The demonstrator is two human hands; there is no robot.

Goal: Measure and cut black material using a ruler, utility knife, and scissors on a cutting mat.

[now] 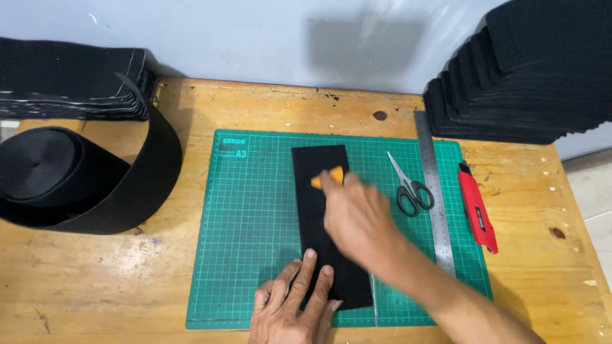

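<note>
Marking looks to be the step in hand: a black strip [328, 223] lies lengthwise on the green mat [255, 242], which sits mid-surface, toward the near edge. The left hand [290, 306] presses flat on the strip's near end, fingers spread, holding nothing. The right hand [357, 220] is blurred over the strip's middle, its grip pinched on a small orange piece [328, 177], likely chalk, whose tip touches the strip near its far end.

Scissors [411, 188] lie on the mat just right of the strip; a steel ruler [437, 204] runs along the mat's right edge, with a red knife [478, 210] beyond it. A black roll [83, 178] sits at the surface's left edge, and stacked black pieces [510, 83] fill the far right corner.

By my judgement, the next move calls for steady pressure from the left hand so the strip stays put under the orange piece.
</note>
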